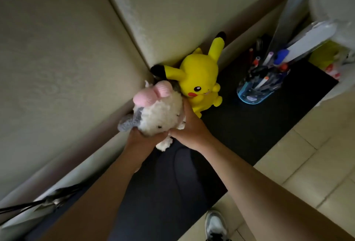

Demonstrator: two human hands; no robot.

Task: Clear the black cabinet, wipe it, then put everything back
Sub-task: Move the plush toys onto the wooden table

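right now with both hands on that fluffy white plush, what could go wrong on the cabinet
1. The white plush toy presses against the yellow Pikachu plush; moving it may tip or drag the Pikachu plush along the black cabinet.
2. Both the left hand and the right hand are occupied, so nothing is free to catch a fall.
3. The clear pen holder, crammed with tall pens and markers, looks top-heavy; a passing elbow could topple it.

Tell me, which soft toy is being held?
The white fluffy toy with the pink bow; both hands grip it, while the yellow toy sits untouched beside it.
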